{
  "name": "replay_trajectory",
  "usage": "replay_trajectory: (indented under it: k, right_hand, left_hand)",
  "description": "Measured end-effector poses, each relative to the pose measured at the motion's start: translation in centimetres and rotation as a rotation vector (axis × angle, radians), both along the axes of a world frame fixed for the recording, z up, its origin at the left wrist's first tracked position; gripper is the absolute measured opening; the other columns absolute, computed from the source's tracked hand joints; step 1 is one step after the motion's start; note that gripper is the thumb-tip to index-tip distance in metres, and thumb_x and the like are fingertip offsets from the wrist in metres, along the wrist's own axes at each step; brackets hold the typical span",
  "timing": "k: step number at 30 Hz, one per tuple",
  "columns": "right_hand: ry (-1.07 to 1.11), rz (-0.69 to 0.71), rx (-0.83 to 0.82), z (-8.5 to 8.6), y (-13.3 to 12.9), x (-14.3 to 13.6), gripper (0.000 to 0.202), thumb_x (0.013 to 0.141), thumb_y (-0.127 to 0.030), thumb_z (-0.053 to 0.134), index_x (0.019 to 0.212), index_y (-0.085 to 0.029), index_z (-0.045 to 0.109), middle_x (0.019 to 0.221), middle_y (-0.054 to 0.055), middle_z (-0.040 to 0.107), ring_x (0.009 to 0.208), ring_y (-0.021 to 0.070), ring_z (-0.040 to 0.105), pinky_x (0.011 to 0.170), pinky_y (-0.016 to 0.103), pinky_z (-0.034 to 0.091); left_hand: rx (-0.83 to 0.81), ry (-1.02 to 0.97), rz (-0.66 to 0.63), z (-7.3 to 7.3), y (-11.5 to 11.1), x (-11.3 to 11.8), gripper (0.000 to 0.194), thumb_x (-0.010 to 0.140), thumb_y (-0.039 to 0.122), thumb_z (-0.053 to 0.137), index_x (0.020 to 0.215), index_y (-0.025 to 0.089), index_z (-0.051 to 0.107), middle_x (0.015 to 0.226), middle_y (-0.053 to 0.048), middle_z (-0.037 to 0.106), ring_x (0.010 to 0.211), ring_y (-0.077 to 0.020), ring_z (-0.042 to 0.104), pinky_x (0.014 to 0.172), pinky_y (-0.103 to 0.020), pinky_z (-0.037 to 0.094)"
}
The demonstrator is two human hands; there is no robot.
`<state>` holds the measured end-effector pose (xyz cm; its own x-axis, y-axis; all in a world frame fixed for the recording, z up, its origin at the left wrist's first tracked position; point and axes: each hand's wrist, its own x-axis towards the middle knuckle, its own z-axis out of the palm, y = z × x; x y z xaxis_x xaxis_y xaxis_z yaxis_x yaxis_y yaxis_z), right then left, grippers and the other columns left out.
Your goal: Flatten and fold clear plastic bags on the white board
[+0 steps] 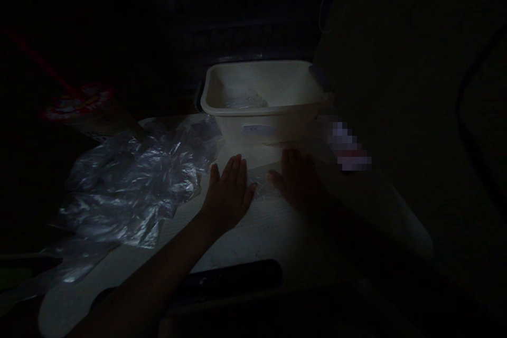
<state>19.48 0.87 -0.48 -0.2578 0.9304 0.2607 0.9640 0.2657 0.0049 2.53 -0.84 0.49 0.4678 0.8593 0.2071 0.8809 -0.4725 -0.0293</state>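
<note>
The view is very dark. My left hand (227, 195) lies flat on the white table (233, 245), palm down, with its thumb stretched out to the right. My right hand (299, 179) rests palm down to the right of it, thumb out toward the left hand. Between the two hands a thin clear plastic piece (263, 182) lies on the table, near both thumbs. Just beyond the hands stands a pale plastic tub (265, 127), with some clear plastic (245, 99) inside it.
Crumpled clear plastic bags (134, 185) cover the table's left side. Behind them stands a cup (99, 116) with a red straw. A pixelated item (348, 150) lies right of the tub. A long dark object (233, 278) lies at the near edge.
</note>
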Motion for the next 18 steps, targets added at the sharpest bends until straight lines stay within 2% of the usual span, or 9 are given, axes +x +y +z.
replay_trajectory:
  k: [5, 10, 14, 18]
  right_hand:
    - [-0.005, -0.015, 0.016, -0.1, 0.2, 0.2, 0.062, 0.079, -0.047, 0.026, 0.115, 0.003, 0.035, 0.114, 0.025, 0.042, 0.107, 0.0330, 0.034, 0.086, 0.048, 0.022]
    - [0.011, -0.034, 0.001, 0.9, 0.3, 0.5, 0.052, 0.081, -0.042, 0.024, 0.108, -0.002, 0.043, 0.109, 0.021, 0.046, 0.103, 0.0301, 0.037, 0.087, 0.048, 0.020]
    - [0.084, 0.097, -0.004, 1.7, 0.9, 0.7, 0.034, 0.082, -0.034, 0.029, 0.093, -0.013, 0.053, 0.101, 0.012, 0.052, 0.097, 0.0237, 0.042, 0.085, 0.041, 0.026]
    - [0.173, 0.259, -0.016, 1.6, 1.5, 0.7, 0.027, 0.075, -0.026, 0.041, 0.096, -0.013, 0.053, 0.100, 0.009, 0.053, 0.092, 0.0201, 0.045, 0.079, 0.032, 0.032]
  left_hand:
    - [-0.008, 0.026, 0.006, 0.1, 0.0, 0.0, 0.049, 0.083, 0.034, 0.025, 0.121, 0.003, 0.025, 0.128, -0.021, 0.028, 0.120, -0.0272, 0.019, 0.092, -0.050, 0.016]
    - [-0.009, 0.037, 0.002, 0.2, 0.0, 0.0, 0.048, 0.084, 0.033, 0.024, 0.121, 0.003, 0.024, 0.128, -0.021, 0.027, 0.120, -0.0267, 0.019, 0.092, -0.051, 0.016]
    - [-0.007, 0.013, -0.007, 0.1, 0.1, -0.1, 0.048, 0.083, 0.033, 0.026, 0.121, 0.004, 0.024, 0.128, -0.021, 0.028, 0.120, -0.0277, 0.020, 0.092, -0.051, 0.017]
    - [-0.018, 0.017, -0.053, 0.1, 0.2, -0.3, 0.049, 0.083, 0.035, 0.025, 0.122, 0.005, 0.024, 0.128, -0.020, 0.027, 0.120, -0.0278, 0.018, 0.092, -0.052, 0.015]
